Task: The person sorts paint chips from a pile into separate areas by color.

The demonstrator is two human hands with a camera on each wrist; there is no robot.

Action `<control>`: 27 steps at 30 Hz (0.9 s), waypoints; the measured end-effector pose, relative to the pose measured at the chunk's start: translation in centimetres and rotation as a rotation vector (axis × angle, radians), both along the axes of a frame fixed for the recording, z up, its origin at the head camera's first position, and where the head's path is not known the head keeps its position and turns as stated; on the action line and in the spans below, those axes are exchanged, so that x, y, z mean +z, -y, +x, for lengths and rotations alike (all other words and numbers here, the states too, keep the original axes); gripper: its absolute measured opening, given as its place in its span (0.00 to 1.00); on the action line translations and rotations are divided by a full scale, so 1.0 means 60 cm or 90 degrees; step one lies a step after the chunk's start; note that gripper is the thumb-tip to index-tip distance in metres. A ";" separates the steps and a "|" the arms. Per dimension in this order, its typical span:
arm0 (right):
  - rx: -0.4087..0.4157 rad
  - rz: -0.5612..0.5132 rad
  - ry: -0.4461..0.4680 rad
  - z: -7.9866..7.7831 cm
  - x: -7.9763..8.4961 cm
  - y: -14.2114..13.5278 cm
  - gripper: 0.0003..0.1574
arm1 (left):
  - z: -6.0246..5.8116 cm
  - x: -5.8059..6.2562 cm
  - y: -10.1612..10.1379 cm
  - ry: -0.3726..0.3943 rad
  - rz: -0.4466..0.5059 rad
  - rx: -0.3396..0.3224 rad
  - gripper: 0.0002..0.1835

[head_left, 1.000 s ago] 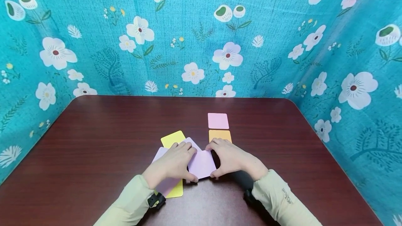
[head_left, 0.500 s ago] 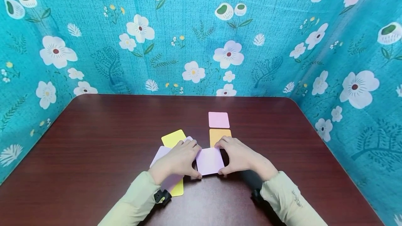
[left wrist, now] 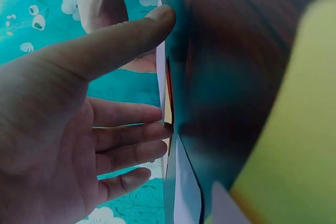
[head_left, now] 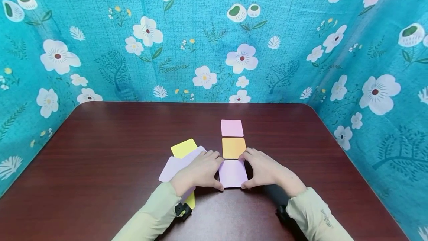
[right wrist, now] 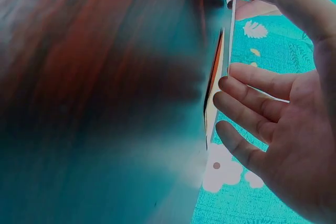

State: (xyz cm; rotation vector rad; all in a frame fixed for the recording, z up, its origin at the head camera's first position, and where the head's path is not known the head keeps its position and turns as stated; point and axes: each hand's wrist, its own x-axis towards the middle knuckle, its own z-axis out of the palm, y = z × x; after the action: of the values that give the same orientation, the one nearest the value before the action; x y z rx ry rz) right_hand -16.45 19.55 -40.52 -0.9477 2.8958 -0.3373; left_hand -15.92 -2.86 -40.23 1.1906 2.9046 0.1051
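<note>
A square lilac card (head_left: 233,174) with rounded corners lies between the two hands in the head view. My left hand (head_left: 200,172) holds its left side, thumb at the near corner and index finger at the far corner. On the right side my right hand (head_left: 269,168) grips it the same way. The other fingers spread out beyond the card in both wrist views. Just past its far edge lies an orange card (head_left: 233,148), with a pink card (head_left: 232,128) behind that, so the three form a column.
Left of the column, partly under my left hand and forearm, lie overlapping lilac cards (head_left: 169,168) and yellow cards (head_left: 183,148). The dark red-brown table (head_left: 110,144) ends at a blue flowered curtain (head_left: 187,47). A black band (head_left: 182,211) sits at my left wrist.
Both hands have moved right together with the lilac card, off the pile and to just below the orange card. The card has turned straighter in line with the column.
</note>
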 end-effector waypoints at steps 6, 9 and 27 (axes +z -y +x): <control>-0.008 -0.001 -0.003 0.004 0.001 -0.013 0.43 | -0.004 -0.003 -0.014 -0.007 0.005 -0.003 0.36; -0.008 -0.002 0.000 0.006 0.000 -0.020 0.42 | -0.003 -0.005 -0.020 -0.003 0.002 -0.006 0.35; -0.018 0.003 0.007 0.009 -0.004 -0.032 0.36 | -0.002 -0.004 -0.046 -0.009 -0.036 0.002 0.29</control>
State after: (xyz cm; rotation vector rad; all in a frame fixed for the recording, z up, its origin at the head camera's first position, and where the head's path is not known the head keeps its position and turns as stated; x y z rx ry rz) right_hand -15.94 21.49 -40.78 -0.9017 2.9012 -0.3371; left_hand -16.02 -0.08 -40.48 1.1832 2.9012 0.0135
